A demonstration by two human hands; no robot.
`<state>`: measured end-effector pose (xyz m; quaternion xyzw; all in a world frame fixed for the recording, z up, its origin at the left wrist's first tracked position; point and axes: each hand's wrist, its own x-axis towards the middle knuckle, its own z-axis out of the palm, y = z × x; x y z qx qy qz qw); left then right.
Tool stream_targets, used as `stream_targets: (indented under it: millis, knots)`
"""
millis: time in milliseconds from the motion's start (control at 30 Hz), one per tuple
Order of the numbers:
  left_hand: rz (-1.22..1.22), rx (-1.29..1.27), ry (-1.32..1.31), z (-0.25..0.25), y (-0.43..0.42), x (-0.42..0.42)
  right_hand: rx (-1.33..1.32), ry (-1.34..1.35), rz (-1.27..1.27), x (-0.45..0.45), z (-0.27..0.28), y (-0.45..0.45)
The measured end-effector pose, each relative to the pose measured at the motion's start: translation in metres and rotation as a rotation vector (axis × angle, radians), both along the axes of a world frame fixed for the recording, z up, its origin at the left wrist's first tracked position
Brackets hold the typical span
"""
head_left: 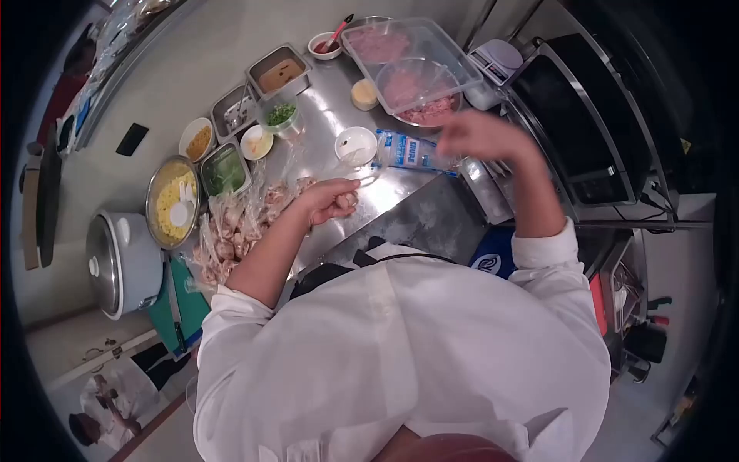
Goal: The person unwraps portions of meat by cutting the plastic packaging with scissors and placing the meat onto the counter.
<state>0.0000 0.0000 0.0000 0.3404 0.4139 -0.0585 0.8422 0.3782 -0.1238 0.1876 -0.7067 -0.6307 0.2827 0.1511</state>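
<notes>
Over the steel table, my left hand (332, 202) is closed with its fingers curled; a thin, clear item shows beside its fingertips, too faint to name. It is just below a small white bowl (356, 146) and right of plastic bags of raw meat pieces (235, 231). My right hand (481, 137) is raised near the blue-and-white packet (408, 149) and the bowl of pink ground meat (431, 112). Motion blurs its fingers, so their grip is unclear. A clear plastic tub (416, 65) partly covers the bowls of meat.
Along the left are a bowl of yellow food (175, 202), green leaves in a metal pan (225, 169), chopped greens (280, 115) and a rice cooker (127, 262). A knife (174, 304) lies on a green board. A scale (496, 60) and microwave (573, 119) stand right. Another person (115, 404) is lower left.
</notes>
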Motion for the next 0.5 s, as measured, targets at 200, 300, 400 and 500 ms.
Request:
stream_targets:
  millis: [200,300,400,500]
  knots:
    - [0.437,-0.114,-0.012,-0.061,0.015,-0.026,0.577,-0.9,-0.835,0.112,0.094,-0.025]
    - [0.394,0.006,0.051,-0.052,0.007,-0.026,0.328,-1.037,-1.157,0.176,0.103,-0.043]
    - [0.16,0.091,0.018,-0.062,0.02,-0.036,0.371,-0.97,-1.201,0.203,0.095,-0.053]
    - [-0.233,0.733,0.252,-0.056,0.028,-0.045,0.385,-0.893,-1.251,0.214,0.108,-0.06]
